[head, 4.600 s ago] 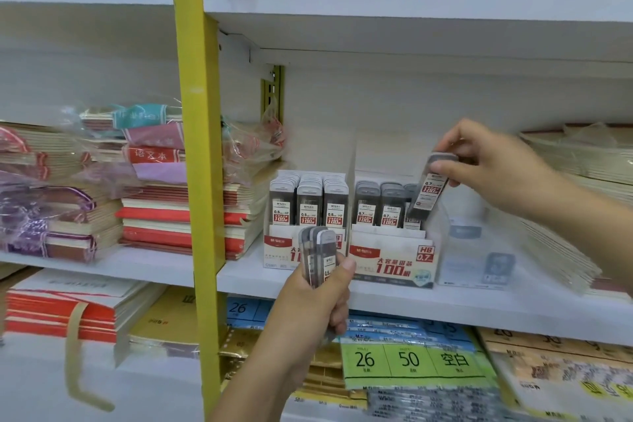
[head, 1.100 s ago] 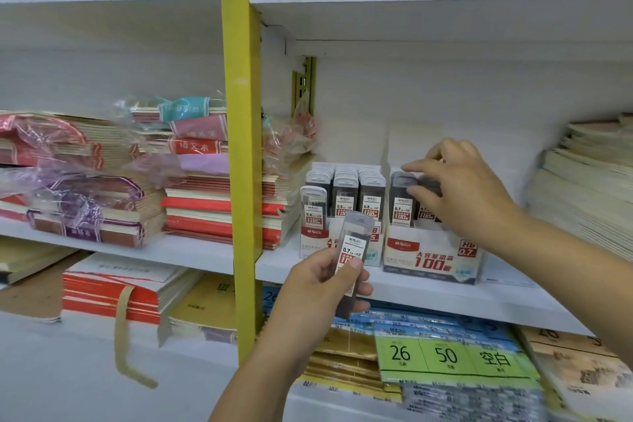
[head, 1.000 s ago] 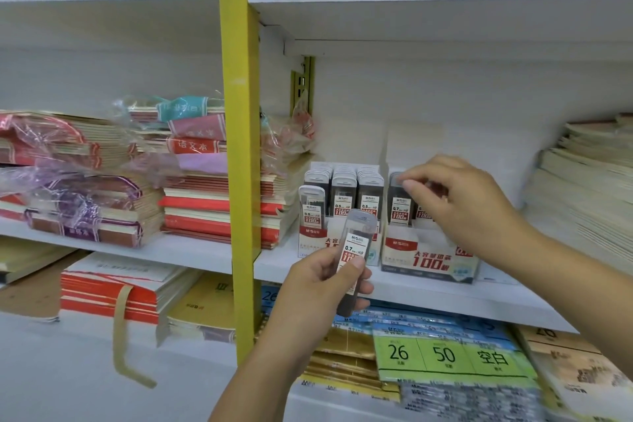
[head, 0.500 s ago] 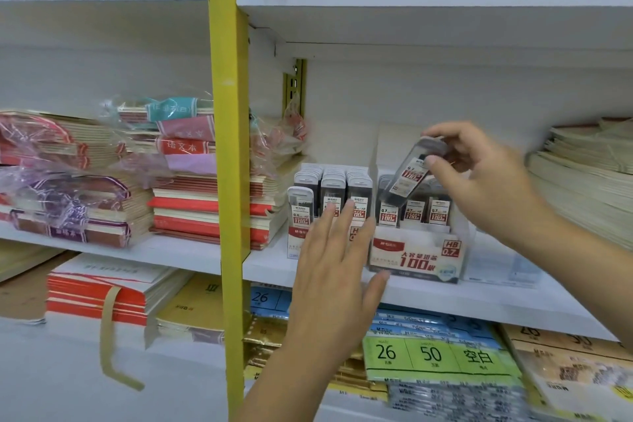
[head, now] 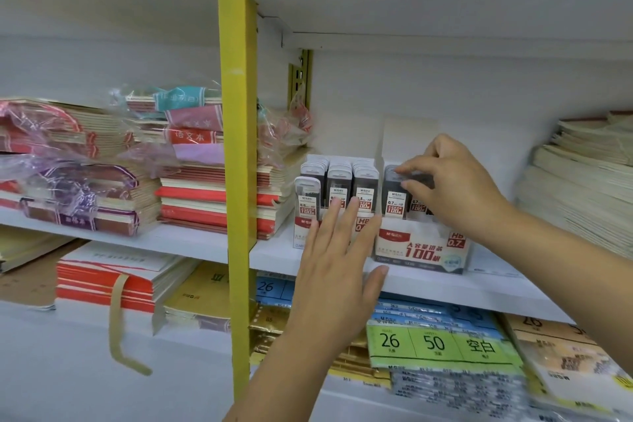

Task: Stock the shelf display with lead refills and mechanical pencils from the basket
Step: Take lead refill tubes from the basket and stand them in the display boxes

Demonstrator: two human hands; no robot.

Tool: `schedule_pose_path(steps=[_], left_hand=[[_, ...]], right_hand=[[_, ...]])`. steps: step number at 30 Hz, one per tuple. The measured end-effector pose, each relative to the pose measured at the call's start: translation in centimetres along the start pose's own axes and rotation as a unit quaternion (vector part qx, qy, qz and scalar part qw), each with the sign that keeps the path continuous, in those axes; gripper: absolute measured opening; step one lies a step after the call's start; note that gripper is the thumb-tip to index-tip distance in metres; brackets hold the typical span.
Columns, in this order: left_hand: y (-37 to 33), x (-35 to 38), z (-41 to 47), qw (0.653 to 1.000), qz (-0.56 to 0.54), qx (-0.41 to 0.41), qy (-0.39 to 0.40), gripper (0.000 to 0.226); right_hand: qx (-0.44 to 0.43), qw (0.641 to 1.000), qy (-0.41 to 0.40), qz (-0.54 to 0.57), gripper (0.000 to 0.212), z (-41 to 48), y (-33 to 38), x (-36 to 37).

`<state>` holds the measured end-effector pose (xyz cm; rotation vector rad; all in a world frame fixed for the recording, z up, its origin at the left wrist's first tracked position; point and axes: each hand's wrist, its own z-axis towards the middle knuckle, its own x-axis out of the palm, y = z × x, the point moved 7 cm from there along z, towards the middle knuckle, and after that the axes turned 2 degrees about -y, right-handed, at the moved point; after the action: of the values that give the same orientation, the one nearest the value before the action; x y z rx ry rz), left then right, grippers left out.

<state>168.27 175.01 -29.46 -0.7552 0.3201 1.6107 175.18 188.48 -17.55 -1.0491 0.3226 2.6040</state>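
A person stocks lead refills on a white shelf (head: 274, 252) just right of a yellow upright (head: 239, 147). The right hand (head: 455, 188), furthest from the upright, has curled fingers that pinch the dark cap of a lead refill case (head: 419, 180) standing among others in the 0.7 display box (head: 423, 250); motion blur hides the exact grip. The left hand (head: 337, 271), nearer the upright, holds nothing, its fingers straight and close together and its fingertips in front of the 0.5 display box (head: 303, 233), which is packed with upright refill cases (head: 339, 181). Whether they touch the box cannot be told. Shrink-wrapped notebooks (head: 212, 202) are stacked on both sides of the upright, and green index labels (head: 435, 343) lie one shelf down, to its right.
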Motion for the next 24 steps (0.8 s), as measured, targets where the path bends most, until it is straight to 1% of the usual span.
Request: schedule_pose_path(steps=[1,3,5,6,7,8,9,10,11,12,13,14,15,16,17,20,21,24], left_hand=[[-0.1,-0.2,-0.4,1.0,-0.008,0.0,-0.005,0.062],[-0.1,-0.7,-1.7,0.999,-0.035,-0.011,-0.021,0.055],[-0.2,-1.2,-3.9,0.997,-0.058,-0.013,-0.044,0.045],[-0.1,-1.1,-5.2,0.997,-0.062,-0.012,-0.046,0.042],[0.2,-0.5,-6.6,0.997,-0.066,-0.018,-0.031,0.039],[0.6,0.7,-8.4,0.997,-0.074,-0.036,0.01,0.038],[1.3,2.3,-10.6,0.991,-0.088,-0.064,0.074,0.037],[2.2,4.3,-13.2,0.978,-0.1,-0.098,0.155,0.038],[3.1,6.3,-16.1,0.955,-0.101,-0.13,0.247,0.042],[3.8,8.4,-19.4,0.923,-0.085,-0.152,0.342,0.046],[4.4,10.3,-22.8,0.884,-0.07,-0.174,0.427,0.05],[4.9,12.1,-26.1,0.846,-0.059,-0.194,0.493,0.052],[5.4,13.6,-29.2,0.814,-0.061,-0.225,0.532,0.054],[5.9,14.8,-32.0,0.788,-0.071,-0.263,0.552,0.055],[6.4,15.9,-34.5,0.771,-0.081,-0.298,0.557,0.055],[7.3,18.8,-40.4,0.746,-0.088,-0.355,0.557,0.04],[7.3,19.6,-42.2,0.736,-0.09,-0.371,0.558,0.041],[6.4,21.4,-45.7,0.715,-0.102,-0.415,0.553,0.062]], right_hand=[[-0.004,1.0,-0.008,0.005,0.03,-0.5,0.2,-0.4],[-0.024,0.997,-0.036,0.064,0.03,-2.4,1.0,-1.7],[-0.057,0.984,-0.06,0.155,0.022,-5.6,2.1,-3.1],[-0.066,0.975,-0.05,0.205,0.016,-7.4,2.6,-3.1],[-0.059,0.966,-0.018,0.25,0.013,-9.2,2.8,-2.3],[-0.036,0.958,0.035,0.282,0.012,-11.2,2.6,-0.6],[-0.003,0.95,0.105,0.295,0.013,-13.5,2.2,1.8],[0.034,0.938,0.187,0.29,0.014,-16.1,1.6,4.7],[0.07,0.919,0.276,0.271,0.016,-19.1,0.9,7.9],[0.106,0.891,0.368,0.243,0.02,-22.7,-0.1,11.3],[0.137,0.857,0.451,0.21,0.028,-26.7,-1.0,14.4],[0.162,0.821,0.517,0.183,0.037,-30.7,-2.1,17.3],[0.181,0.789,0.564,0.164,0.044,-34.6,-2.9,19.7],[0.201,0.765,0.592,0.155,0.045,-38.1,-3.6,21.8],[0.223,0.749,0.605,0.153,0.044,-41.2,-4.1,23.6],[0.261,0.727,0.621,0.138,0.042,-48.1,-5.0,27.5],[0.263,0.722,0.626,0.133,0.043,-49.7,-5.1,28.5],[0.292,0.695,0.64,0.149,0.057,-53.7,-4.8,30.9]])
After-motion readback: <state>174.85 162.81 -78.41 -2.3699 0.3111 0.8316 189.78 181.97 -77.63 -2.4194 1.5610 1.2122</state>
